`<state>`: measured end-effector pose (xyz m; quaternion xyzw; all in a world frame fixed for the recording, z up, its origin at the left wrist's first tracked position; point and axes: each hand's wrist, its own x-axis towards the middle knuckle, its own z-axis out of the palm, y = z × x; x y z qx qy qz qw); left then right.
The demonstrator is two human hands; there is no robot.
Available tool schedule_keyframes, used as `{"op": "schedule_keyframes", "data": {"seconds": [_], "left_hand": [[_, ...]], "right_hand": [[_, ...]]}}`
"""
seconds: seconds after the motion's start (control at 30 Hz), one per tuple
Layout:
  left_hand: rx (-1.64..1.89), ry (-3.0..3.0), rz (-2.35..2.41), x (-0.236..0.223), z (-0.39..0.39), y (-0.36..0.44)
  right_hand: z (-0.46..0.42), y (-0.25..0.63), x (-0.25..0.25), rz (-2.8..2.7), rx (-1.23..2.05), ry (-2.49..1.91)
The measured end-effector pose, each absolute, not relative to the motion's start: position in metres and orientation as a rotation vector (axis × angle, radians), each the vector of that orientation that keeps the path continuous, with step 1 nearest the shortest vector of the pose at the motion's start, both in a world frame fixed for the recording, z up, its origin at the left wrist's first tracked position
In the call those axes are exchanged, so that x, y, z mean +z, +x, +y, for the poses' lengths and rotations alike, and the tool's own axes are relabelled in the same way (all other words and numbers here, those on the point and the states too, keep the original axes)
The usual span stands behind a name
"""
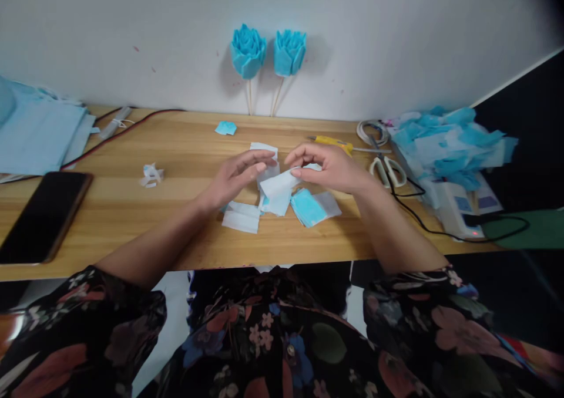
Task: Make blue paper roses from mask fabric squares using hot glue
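Handwork on the white sheet [278,185] is seemingly making up the step I am guiding from afar: my right hand [328,166] is pinching the sheet's right edge, holding it over the wooden table [189,142], just beside the blue stack [308,208]. My left hand [234,178] is hovering near it, seemingly gripping nothing. The next move, I am judging, is calling for a light, two-handed hold.

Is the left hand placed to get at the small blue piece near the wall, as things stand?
Probably yes: the left hand looks open and seems to hold nothing, and no object shows between it and the small blue piece, a short reach farther toward the wall.
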<state>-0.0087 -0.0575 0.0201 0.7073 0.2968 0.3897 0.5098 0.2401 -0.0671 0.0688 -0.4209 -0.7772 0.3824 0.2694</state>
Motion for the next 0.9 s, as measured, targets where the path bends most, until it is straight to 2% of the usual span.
{"op": "schedule_keyframes", "data": {"seconds": [0.17,0.33,0.5,0.63,0.9], "left_hand": [[0.854,1.568,0.685,0.010,-0.053,-0.006],[0.990,1.390,0.781,0.003,-0.048,-0.002],[1.096,1.230,0.696,0.005,-0.043,-0.003],[1.110,1.168,0.662,0.005,-0.044,-0.001],[1.120,1.155,0.696,0.003,-0.046,0.002]], "right_hand": [[-0.058,0.214,0.080,-2.267,0.822,-1.184],[-0.048,0.207,0.062,-2.056,0.756,-1.064],[-0.041,0.217,0.031,-1.723,1.001,-1.049],[-0.045,0.213,0.024,-1.676,1.174,-1.019],[-0.054,0.197,0.024,-1.645,1.048,-1.143]]}}
